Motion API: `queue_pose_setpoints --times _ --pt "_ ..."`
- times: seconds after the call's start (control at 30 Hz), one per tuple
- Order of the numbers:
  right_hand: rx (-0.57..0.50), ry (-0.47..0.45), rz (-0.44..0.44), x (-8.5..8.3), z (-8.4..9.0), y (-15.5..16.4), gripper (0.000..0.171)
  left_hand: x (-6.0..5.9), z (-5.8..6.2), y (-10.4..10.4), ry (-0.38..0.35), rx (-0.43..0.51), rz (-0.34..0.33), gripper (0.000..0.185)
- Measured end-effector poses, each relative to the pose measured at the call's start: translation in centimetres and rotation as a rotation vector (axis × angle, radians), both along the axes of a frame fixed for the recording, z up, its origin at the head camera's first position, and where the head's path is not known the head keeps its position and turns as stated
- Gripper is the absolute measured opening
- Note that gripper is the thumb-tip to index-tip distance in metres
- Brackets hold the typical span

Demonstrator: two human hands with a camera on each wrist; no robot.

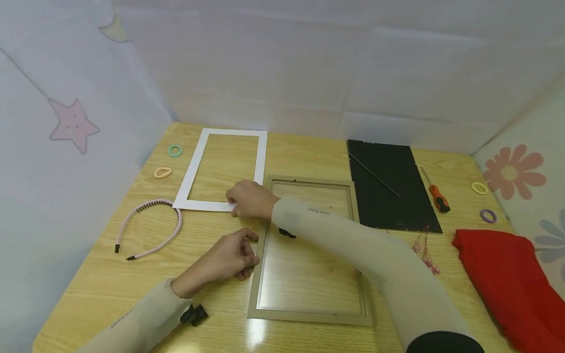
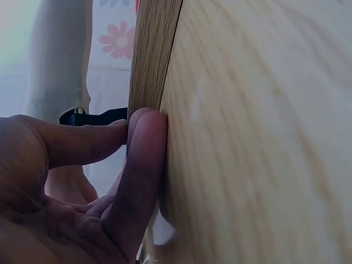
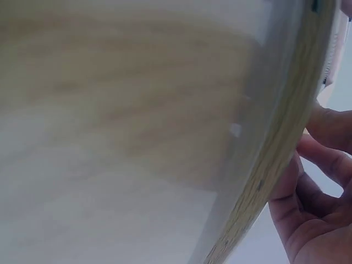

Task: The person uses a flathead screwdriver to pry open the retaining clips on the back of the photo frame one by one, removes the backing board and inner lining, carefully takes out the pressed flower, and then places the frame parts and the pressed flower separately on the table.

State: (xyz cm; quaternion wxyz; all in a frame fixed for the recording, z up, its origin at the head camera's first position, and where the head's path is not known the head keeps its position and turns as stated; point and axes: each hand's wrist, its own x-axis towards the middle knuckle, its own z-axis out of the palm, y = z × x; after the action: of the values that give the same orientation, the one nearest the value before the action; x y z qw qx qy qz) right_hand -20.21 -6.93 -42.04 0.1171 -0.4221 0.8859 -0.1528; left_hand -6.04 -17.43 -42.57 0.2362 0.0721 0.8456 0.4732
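A wood-coloured picture frame [image 1: 309, 315] with a clear pane lies on the table. My left hand [image 1: 231, 257] is at its left edge; in the left wrist view the thumb and a finger pinch the wooden edge [image 2: 154, 55]. My right arm crosses over the frame, and my right hand [image 1: 251, 198] pinches the near right corner of a white mat board [image 1: 192, 169]. That rectangular board has a large cut-out and lies beyond the frame to the left, its near left corner overlapping a pink headband [image 1: 125, 223]. The right wrist view shows mostly the pane [image 3: 137, 137]; the right fingertips are hidden there.
A black backing board [image 1: 388, 196] with a thin rod on it lies at the back right, beside a screwdriver [image 1: 439, 198]. Red cloth [image 1: 499, 274] and pink sprigs [image 1: 424, 255] are at right. Small hair ties, green [image 1: 169, 150] and purple [image 1: 482, 215] among them, lie near the sides.
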Motion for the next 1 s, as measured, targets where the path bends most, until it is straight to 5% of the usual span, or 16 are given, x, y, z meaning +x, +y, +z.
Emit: queue_pose_setpoints --times 0.37,0.63,0.8,1.0 --pt "-0.006 -0.014 -0.035 0.5 0.1 -0.6 0.017 0.0 -0.1 -0.1 0.01 -0.01 -0.003 0.045" --pt "0.024 -0.017 0.023 0.5 0.3 0.2 0.009 -0.3 -0.3 0.1 0.008 -0.011 -0.004 0.045" --pt "-0.007 -0.028 0.006 1.3 0.7 2.4 0.047 -0.3 -0.4 0.0 0.037 -0.059 -0.025 0.046" --pt "-0.21 -0.051 -0.093 4.7 1.5 8.0 0.05 0.0 -0.3 -0.2 0.124 -0.162 -0.03 0.045"
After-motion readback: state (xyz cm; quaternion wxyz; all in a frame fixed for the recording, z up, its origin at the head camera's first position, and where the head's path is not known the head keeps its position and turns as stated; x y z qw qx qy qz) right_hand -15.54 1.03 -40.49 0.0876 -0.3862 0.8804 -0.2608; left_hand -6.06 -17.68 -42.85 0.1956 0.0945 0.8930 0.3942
